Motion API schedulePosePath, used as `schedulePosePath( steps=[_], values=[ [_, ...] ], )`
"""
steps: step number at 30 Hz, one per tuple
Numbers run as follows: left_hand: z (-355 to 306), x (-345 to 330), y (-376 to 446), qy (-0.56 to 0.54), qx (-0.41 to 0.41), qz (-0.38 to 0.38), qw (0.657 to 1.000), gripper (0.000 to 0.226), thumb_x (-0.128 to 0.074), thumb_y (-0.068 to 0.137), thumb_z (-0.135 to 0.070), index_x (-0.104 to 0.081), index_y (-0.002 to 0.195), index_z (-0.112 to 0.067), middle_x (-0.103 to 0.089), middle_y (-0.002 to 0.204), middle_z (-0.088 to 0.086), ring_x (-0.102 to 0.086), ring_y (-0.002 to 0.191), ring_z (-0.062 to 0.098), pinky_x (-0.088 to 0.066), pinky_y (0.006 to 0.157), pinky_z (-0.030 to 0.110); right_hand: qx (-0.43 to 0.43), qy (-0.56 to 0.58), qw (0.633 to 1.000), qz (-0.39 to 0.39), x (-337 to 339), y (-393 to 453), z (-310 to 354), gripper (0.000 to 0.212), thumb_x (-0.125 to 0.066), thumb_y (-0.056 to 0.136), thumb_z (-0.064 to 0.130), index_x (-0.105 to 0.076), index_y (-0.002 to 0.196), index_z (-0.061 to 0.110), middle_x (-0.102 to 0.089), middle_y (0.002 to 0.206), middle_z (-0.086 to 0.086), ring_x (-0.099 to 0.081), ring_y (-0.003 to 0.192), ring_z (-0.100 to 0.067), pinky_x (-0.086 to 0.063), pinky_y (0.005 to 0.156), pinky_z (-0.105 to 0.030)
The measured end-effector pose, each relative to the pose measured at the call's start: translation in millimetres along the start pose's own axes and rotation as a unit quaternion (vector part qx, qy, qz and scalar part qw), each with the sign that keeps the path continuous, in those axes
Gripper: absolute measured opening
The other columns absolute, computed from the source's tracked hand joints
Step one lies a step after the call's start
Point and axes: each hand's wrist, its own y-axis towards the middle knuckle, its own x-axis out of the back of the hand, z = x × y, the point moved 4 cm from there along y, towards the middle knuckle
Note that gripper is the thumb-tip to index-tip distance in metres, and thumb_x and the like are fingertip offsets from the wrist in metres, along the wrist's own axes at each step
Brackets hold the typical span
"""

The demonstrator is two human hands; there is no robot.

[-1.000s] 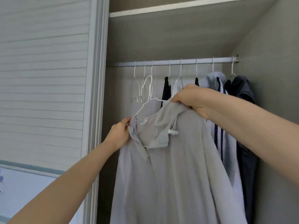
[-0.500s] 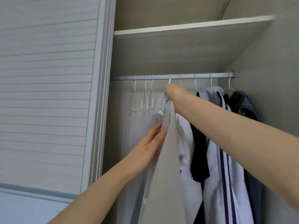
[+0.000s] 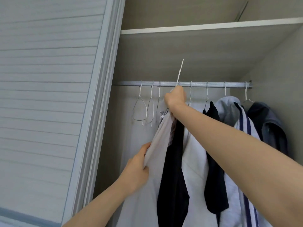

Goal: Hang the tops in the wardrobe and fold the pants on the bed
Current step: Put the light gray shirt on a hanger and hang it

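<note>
Just below the rail (image 3: 193,83), right hand (image 3: 175,98) clenched on hanger (image 3: 180,73), hook poking above the bar, left hand (image 3: 137,167) pinching the grey top (image 3: 157,145): likely to miss or snag neighbouring hangers (image 3: 147,108).

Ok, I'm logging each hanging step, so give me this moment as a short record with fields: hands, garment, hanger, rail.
right hand: grips the top of the light grey shirt at its hanger, just below the rail
left hand: pinches the shirt's edge lower down
hanger hook: white, sticks up above the rail, not yet hooked on
rail: silver, carries three empty wire hangers at left and hung tops at right
neighbour: black top directly right of the shirt
</note>
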Motion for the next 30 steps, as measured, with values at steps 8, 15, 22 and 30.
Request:
schedulePosePath(
  steps=[8, 15, 22, 30],
  values=[
    [5.3, -56.3, 59.5, 0.047, -0.101, 0.019, 0.994, 0.085, -0.039, 0.082, 0.006, -0.022, 0.14, -0.054, -0.059, 0.121, -0.016, -0.058, 0.101, -0.002, -0.036, 0.079, -0.004, 0.081, -0.185, 0.979, 0.019, -25.4, 60.6, -34.4, 0.015, -0.049, 0.086, -0.004, -0.051, 0.097, 0.006, -0.054, 0.112, -0.017, -0.056, 0.094, -0.037, -0.047, 0.077, -0.038],
    [24.7, -76.5, 99.2, 0.036, -0.103, 0.018, 0.994, 0.071, -0.028, 0.092, 0.004, -0.028, 0.145, -0.043, -0.056, 0.135, -0.005, -0.056, 0.121, 0.015, -0.047, 0.103, 0.036, 0.098, -0.395, 0.913, 0.013, -44.3, 89.0, -56.2, 0.043, -0.053, 0.082, -0.003, -0.055, 0.124, 0.007, -0.05, 0.129, -0.014, -0.054, 0.116, -0.038, -0.045, 0.094, -0.052],
    [30.6, -74.4, 106.6, 0.088, -0.111, -0.004, 0.99, 0.079, -0.032, 0.085, 0.004, -0.015, 0.148, -0.041, -0.055, 0.099, 0.0, -0.05, 0.08, 0.017, -0.047, 0.074, 0.025, 0.123, -0.43, 0.894, 0.018, -57.2, 102.9, -61.1, 0.044, -0.059, 0.078, -0.002, -0.057, 0.121, 0.007, -0.051, 0.124, -0.014, -0.056, 0.108, -0.038, -0.043, 0.081, -0.041],
    [40.0, -62.3, 96.6, 0.113, -0.082, -0.016, 0.99, 0.069, -0.034, 0.094, -0.006, -0.011, 0.142, -0.05, -0.058, 0.089, 0.0, -0.054, 0.078, 0.019, -0.05, 0.078, 0.035, 0.164, -0.412, 0.894, 0.058, -66.1, 96.8, -53.5, 0.03, -0.056, 0.083, -0.004, -0.058, 0.112, 0.005, -0.049, 0.121, -0.014, -0.055, 0.107, -0.039, -0.038, 0.077, -0.043]
  ],
)
